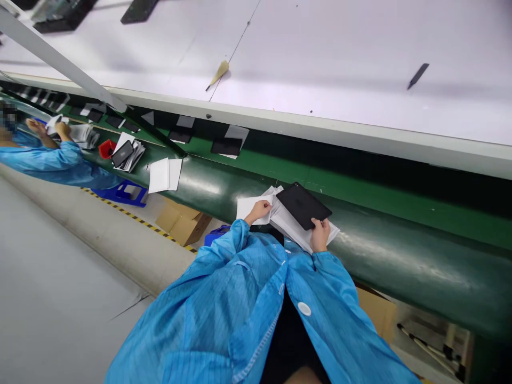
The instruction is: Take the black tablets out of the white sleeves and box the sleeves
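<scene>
My right hand (pixel 319 236) grips the lower right corner of a flat black tablet case (pixel 301 205), thumb on top. The case lies tilted over a stack of white sleeves (pixel 290 228) on the green bench edge in front of my body. To the left, my left hand (pixel 261 210) is closed, fingers pinched at the right side of a white sleeve (pixel 245 207). That sleeve overlaps the left part of the stack. Whether it is a paper or foam sleeve I cannot tell.
Black cases on white sleeves line a green belt (pixel 280 168); one black case (pixel 226 145) is nearest. White sleeves (pixel 160 176) and a red bin (pixel 106 149) lie leftward, near a co-worker's blue sleeve (pixel 52 162). A white shelf (pixel 320 120) overhangs the belt; a slanted post (pixel 60 53) crosses.
</scene>
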The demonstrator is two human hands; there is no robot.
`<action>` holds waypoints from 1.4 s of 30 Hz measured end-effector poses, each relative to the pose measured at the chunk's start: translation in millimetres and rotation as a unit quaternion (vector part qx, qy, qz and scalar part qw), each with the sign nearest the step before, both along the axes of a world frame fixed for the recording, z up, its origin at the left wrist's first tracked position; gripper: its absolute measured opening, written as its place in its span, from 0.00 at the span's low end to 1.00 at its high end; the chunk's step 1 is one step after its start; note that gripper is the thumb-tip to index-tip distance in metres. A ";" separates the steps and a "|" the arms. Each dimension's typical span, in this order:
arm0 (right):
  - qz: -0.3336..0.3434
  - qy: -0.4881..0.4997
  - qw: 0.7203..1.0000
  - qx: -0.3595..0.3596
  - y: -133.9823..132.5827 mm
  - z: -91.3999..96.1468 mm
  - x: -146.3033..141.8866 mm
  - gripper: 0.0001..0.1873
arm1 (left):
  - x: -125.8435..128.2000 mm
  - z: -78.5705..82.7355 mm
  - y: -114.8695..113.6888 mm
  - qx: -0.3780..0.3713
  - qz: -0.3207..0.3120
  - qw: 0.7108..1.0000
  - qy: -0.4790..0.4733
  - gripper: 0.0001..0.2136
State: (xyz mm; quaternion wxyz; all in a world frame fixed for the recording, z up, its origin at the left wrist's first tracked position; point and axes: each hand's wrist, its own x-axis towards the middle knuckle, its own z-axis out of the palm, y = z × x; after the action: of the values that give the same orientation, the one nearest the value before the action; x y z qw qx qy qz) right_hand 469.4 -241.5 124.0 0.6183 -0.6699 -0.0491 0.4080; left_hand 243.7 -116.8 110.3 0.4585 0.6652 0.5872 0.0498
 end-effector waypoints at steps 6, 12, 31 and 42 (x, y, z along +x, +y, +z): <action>0.071 -0.060 0.996 -0.005 -1.1 -2.3 -1.4 0.23 | -5.9 -4.4 -3.7 -0.013 0.053 0.995 -0.087 0.13; 0.101 -0.126 0.987 -0.012 1.1 7.9 -0.8 0.24 | 1.7 -5.3 -5.4 -0.026 0.078 0.989 -0.125 0.14; 0.384 -0.094 0.918 0.019 10.2 59.9 7.8 0.27 | 33.5 79.1 -18.8 -0.036 -0.061 0.980 -0.188 0.17; 0.391 -0.105 0.914 0.032 -0.1 44.7 0.0 0.31 | 57.4 114.2 -24.1 -0.077 -0.104 0.955 -0.266 0.15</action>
State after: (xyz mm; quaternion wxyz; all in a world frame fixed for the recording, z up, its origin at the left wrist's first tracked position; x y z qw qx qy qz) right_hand 469.4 -241.6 168.7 0.4221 -0.6160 -0.3850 0.5424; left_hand 301.1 -140.9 224.5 0.6504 0.6483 0.3733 0.1316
